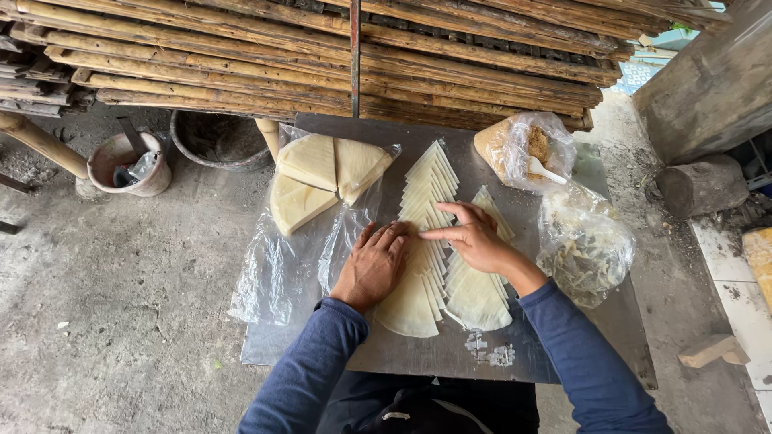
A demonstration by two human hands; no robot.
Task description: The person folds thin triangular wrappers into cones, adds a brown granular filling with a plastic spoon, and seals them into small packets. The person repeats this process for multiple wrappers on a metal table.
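- Two bare hands work a fanned row of pale, thin triangular wrapper sheets (425,233) laid overlapping on a grey metal tabletop (555,354).
- Left hand (375,264) lies flat, palm down, fingers together, pressing the row's left edge; it grasps nothing.
- Right hand (474,237) is loosely spread, index finger pointing left across the sheets and touching them; nothing pinched that I can see.
- Progress, judged: one long row is fanned out, and a second shorter fan (480,293) lies just right of it, partly under the right hand.
- Left to do, judged: stacked cream quarter-wedges (322,173) on clear plastic film (269,277) look untouched.
- Clear bag of brown crumbly filling with a white spoon (527,149) sits at upper right, unused so far.
- Hard to tell: contents of the crumpled clear bag (585,245); sheet count under the hands is hidden.
- Bamboo poles (322,56) sit stacked behind.
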